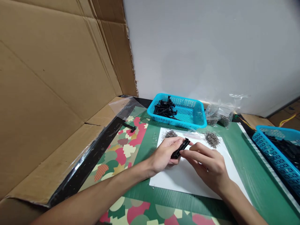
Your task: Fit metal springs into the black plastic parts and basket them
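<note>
Above the white sheet, my left hand is closed around a narrow black plastic part, which is tilted with its upper end to the right. My right hand has its fingertips against the right side of that part; whether they pinch something small is too small to tell. Behind the hands, two heaps of small metal pieces lie on the sheet, one at the left and one at the right.
A blue basket with black parts stands behind the sheet, beside clear bags of metal pieces. Another blue basket is at the right. One black part lies at the left, near the cardboard wall.
</note>
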`<action>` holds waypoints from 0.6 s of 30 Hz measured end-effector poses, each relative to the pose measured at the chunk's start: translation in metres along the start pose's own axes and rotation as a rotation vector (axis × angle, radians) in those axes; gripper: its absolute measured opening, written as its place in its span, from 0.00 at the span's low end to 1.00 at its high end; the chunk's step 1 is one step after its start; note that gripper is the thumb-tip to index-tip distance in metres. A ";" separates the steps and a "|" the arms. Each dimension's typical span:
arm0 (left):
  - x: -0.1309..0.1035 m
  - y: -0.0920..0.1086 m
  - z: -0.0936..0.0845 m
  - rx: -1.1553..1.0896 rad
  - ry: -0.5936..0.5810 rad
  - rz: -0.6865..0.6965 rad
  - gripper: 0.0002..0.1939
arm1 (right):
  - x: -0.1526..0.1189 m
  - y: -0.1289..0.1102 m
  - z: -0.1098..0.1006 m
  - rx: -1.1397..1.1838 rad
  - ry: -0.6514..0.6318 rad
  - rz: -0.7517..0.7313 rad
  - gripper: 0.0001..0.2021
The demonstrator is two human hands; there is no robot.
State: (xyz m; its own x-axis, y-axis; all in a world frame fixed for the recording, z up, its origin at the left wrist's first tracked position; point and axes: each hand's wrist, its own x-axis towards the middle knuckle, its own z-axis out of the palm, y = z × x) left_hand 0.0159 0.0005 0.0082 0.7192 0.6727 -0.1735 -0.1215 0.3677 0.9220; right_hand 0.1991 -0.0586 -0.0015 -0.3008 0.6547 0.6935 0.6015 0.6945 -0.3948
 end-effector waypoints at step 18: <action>0.001 0.000 -0.018 0.998 0.245 0.503 0.12 | 0.003 0.028 -0.016 0.049 -0.182 0.310 0.09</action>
State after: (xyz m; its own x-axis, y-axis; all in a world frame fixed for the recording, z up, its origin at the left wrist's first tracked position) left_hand 0.0041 0.0128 0.0014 0.5765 0.7470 0.3310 0.3183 -0.5785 0.7510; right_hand 0.2272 -0.0418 -0.0007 -0.2388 0.8757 0.4196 0.6500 0.4652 -0.6010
